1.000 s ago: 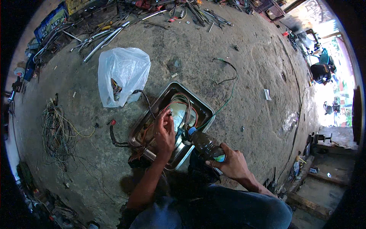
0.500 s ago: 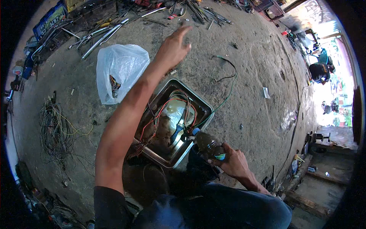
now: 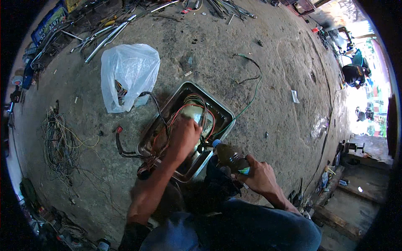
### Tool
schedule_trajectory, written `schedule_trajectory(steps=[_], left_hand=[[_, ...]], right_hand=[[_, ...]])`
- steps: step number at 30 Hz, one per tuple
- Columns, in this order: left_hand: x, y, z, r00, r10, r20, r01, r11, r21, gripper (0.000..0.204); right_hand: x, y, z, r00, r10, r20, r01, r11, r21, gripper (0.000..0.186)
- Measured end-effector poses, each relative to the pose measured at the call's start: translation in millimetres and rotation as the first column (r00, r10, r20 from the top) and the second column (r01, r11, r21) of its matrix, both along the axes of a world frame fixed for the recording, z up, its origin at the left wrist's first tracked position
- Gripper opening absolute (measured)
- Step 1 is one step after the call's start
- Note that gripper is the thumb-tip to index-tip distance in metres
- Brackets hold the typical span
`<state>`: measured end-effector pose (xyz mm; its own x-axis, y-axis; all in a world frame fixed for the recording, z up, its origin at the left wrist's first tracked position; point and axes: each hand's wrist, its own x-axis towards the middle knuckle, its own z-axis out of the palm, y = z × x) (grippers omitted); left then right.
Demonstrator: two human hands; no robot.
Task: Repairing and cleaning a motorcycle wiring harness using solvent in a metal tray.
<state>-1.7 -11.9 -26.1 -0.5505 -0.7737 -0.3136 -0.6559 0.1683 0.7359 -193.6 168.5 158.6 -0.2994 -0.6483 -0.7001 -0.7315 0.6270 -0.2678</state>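
Observation:
My right hand (image 3: 260, 175) grips a clear plastic bottle (image 3: 229, 155) of murky brown liquid. The bottle lies tilted, its blue-capped end pointing at the right rim of a metal tray (image 3: 227, 133). Over the middle of that tray is my left hand (image 3: 184, 137), its fingers curled closed; what they hold, if anything, is hidden. A wiring harness (image 3: 195, 99) of red, green and brown wires loops inside the tray, with shallow liquid around it. One dark branch ending in a red connector (image 3: 119, 129) hangs out at the left. A green wire (image 3: 254, 95) runs out to the right.
A translucent plastic bag (image 3: 130, 69) with wires inside stands beyond the tray on the left. Tangled wires (image 3: 60, 144) lie on the concrete floor at far left. Metal tools (image 3: 111, 39) line the back. A person (image 3: 355, 75) is at the bright doorway on the right.
My left hand has come back from beyond the tray down into it, its fingers now curled, covering where a blue-handled brush lay. My right hand stays with the bottle.

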Motion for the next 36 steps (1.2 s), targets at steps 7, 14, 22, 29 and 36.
schedule_trajectory(steps=[7,14,22,29,36], left_hand=[[-3.6,51.8,-13.0,0.996,0.065,-0.067,-0.076,0.978,-0.194,0.033],[-11.9,69.1,-24.3,0.98,0.131,-0.148,-0.174,0.93,-0.324,0.033],[2.0,67.8,-14.8,0.891,0.178,-0.417,-0.265,0.951,-0.161,0.028],[10.8,56.9,6.4,0.546,0.565,-0.619,-0.232,0.811,0.537,0.029],[17.4,44.5,0.7,0.379,0.763,-0.523,0.145,0.51,0.848,0.037]], right_hand=[[0.6,-5.1,-4.2,1.0,0.005,-0.02,-0.005,1.0,0.018,0.065],[2.6,-4.2,-1.2,1.0,0.017,-0.006,-0.017,1.0,0.018,0.066],[2.7,-5.6,2.0,0.998,-0.043,0.054,0.042,0.999,0.02,0.069],[3.6,-10.4,8.2,0.984,-0.09,0.153,0.094,0.995,-0.019,0.071],[4.3,-16.1,23.9,0.977,-0.125,0.176,0.135,0.99,-0.047,0.065]])
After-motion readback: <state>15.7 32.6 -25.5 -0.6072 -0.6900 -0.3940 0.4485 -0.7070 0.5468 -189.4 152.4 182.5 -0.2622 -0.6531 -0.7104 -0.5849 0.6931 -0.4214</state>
